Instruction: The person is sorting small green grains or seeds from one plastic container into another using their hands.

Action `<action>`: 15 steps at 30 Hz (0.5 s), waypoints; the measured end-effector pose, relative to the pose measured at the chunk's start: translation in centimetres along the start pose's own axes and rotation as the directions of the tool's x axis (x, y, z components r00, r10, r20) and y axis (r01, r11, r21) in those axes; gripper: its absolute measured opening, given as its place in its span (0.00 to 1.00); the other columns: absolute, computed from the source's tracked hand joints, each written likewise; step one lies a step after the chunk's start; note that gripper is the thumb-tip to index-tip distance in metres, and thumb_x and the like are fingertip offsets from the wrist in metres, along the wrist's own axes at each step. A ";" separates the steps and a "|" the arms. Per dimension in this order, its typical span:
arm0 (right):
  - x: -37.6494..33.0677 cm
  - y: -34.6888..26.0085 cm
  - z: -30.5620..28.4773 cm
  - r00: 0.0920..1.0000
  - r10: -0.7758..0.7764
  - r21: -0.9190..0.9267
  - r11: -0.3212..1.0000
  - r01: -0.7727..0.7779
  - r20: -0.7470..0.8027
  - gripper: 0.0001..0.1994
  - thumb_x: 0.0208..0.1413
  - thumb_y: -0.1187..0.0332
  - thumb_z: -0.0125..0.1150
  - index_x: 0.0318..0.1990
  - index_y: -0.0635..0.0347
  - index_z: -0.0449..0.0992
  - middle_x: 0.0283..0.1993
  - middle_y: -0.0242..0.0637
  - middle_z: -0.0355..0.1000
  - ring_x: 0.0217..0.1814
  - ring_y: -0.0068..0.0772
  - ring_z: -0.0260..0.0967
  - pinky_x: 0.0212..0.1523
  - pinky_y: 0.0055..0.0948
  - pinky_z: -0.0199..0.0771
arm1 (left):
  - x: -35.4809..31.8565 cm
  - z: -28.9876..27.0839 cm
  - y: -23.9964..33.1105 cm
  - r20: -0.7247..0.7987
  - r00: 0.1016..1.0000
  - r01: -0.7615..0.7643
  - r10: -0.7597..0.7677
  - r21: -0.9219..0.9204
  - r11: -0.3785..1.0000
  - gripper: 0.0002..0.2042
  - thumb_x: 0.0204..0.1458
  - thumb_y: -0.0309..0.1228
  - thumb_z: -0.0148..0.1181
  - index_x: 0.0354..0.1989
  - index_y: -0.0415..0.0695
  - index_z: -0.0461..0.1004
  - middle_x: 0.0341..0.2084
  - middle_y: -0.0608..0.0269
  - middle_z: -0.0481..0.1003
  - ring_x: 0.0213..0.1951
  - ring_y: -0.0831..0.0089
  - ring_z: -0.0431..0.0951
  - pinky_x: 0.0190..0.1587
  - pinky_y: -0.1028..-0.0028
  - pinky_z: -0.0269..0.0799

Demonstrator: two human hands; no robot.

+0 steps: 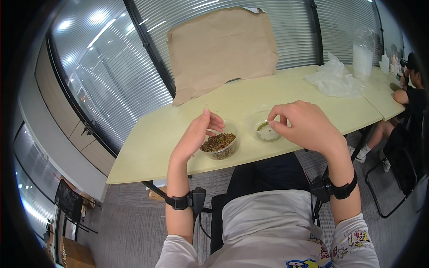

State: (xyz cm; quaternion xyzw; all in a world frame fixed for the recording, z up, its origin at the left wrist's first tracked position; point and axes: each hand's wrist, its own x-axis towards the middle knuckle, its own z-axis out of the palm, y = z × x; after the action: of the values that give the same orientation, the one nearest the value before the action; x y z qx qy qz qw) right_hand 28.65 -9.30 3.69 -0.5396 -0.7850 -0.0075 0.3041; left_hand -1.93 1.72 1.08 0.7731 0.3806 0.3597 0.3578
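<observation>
Pale yellow table (brown paper propped behind) faces slatted window blinds.

Two tubs are set side by side on the table: the bean tub left, the second tub right.

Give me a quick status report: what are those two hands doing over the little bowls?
Left hand over the mixed-bean bowl, fingers loosely curled. Right hand above the green-bean bowl, fingertips pinched, contents too small to tell. Nothing blocking either bowl.
</observation>
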 end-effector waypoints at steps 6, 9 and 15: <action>0.0 -0.1 0.3 1.000 -0.017 0.007 1.000 0.017 -0.002 0.11 0.63 0.60 0.64 0.43 0.55 0.86 0.32 0.39 0.82 0.34 0.45 0.80 0.38 0.42 0.77 | 0.0 0.1 0.7 -0.054 0.998 0.034 -0.039 -0.084 0.996 0.37 0.76 0.62 0.30 0.50 0.38 0.77 0.46 0.51 0.83 0.51 0.64 0.83 0.59 0.64 0.76; 0.0 -0.2 0.4 1.000 -0.028 0.007 1.000 0.028 -0.005 0.10 0.62 0.60 0.64 0.43 0.55 0.86 0.32 0.39 0.82 0.34 0.45 0.80 0.38 0.42 0.76 | -0.2 0.0 0.8 -0.057 0.998 0.035 -0.040 -0.089 0.995 0.38 0.75 0.63 0.29 0.51 0.39 0.77 0.47 0.50 0.84 0.52 0.63 0.83 0.61 0.64 0.75; 0.0 -0.3 0.3 1.000 -0.022 0.010 1.000 0.021 0.007 0.10 0.62 0.61 0.65 0.43 0.54 0.86 0.32 0.39 0.82 0.34 0.45 0.80 0.38 0.42 0.76 | 0.0 0.2 0.5 -0.009 0.998 0.052 -0.055 -0.188 0.981 0.41 0.74 0.65 0.23 0.53 0.39 0.75 0.52 0.47 0.82 0.56 0.61 0.82 0.64 0.63 0.74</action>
State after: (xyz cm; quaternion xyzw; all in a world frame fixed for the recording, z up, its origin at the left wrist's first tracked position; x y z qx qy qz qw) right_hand 28.27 -9.37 3.51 -0.5297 -0.7919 -0.0052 0.3038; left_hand -1.61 1.40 1.40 0.7229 0.3680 0.3896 0.4361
